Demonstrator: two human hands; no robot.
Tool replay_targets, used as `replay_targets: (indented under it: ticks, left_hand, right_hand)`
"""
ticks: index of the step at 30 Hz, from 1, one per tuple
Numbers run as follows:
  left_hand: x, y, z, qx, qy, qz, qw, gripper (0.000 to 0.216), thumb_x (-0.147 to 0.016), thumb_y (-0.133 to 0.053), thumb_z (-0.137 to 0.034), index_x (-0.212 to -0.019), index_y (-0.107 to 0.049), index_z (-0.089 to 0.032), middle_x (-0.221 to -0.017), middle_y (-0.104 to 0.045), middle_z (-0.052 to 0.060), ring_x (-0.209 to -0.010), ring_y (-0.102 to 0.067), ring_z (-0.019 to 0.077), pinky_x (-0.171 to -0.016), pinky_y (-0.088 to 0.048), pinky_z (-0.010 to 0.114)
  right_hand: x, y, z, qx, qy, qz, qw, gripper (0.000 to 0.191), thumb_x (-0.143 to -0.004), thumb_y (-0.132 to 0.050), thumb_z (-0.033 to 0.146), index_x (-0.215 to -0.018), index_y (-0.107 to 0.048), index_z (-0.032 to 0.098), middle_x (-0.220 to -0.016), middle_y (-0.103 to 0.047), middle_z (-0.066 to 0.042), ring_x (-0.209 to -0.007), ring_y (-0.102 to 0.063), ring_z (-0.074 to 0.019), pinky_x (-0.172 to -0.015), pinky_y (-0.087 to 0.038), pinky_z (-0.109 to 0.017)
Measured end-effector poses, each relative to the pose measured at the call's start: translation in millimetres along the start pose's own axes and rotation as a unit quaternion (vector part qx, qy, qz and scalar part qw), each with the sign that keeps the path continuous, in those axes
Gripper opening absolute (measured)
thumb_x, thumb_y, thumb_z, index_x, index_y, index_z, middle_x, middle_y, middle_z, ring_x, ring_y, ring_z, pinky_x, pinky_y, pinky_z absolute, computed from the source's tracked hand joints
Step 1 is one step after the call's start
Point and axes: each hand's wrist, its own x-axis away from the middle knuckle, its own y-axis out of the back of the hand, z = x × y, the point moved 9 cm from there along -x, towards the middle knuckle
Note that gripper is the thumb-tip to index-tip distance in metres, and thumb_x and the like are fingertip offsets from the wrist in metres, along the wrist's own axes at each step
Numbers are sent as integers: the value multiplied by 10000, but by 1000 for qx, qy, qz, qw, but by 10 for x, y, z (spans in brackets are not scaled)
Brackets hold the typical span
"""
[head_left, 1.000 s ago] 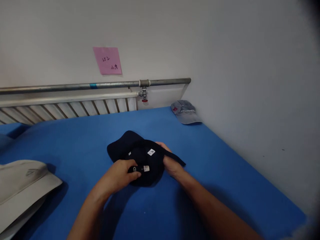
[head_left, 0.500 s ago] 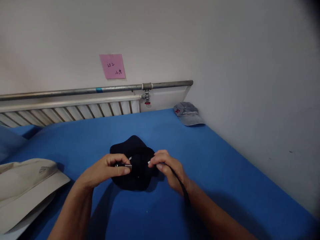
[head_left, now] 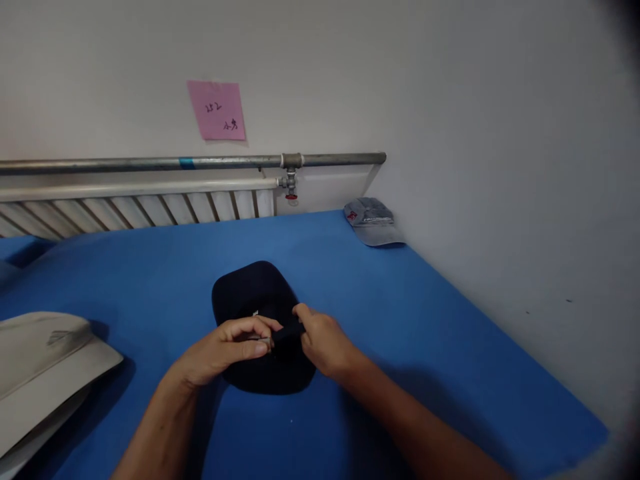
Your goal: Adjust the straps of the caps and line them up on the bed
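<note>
My left hand (head_left: 225,348) covers most of the metal clasp (head_left: 263,341); my right hand (head_left: 325,341) hides part of the dark strap (head_left: 289,333). Beige cap (head_left: 50,377): cut by left edge. Grey cap (head_left: 375,227): lettering too small to read.

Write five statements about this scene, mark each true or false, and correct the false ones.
1. The left hand pinches a metal clasp. True.
2. The right hand is open and lifted clear of the dark cap. False: it grips the cap's strap.
3. A pink note is on the wall above the metal pipe. True.
4. The grey cap lies nearer the camera than the pale cap. False: it lies farther off, at the far right of the blue surface.
5. The valve handle is red. True.
</note>
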Motion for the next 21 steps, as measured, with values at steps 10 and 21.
replay_targets:
  ticks: [10,21]
  left_hand:
    - [78,19,-9,14,11,26,999,117,-723,-712,-311,-769,-714,-204,-970,-697,57,-935,-611,216,-849,-433,316]
    - [13,-40,66,-46,42,41,997,136,-741,-697,-319,-747,-693,-184,-681,-579,-23,-620,-469,105,-607,-359,219]
  right_hand:
    - [30,-55,122,98,8,4,995,327,-780,-407,27,-1026,-542,194,-954,-624,-76,-786,-586,-172,-702,-423,-293]
    - [103,-28,349,-204,120,49,970,404,-730,-576,102,-1114,-569,226,-1091,-629,-39,-1019,-588,-181,-895,-452,-328]
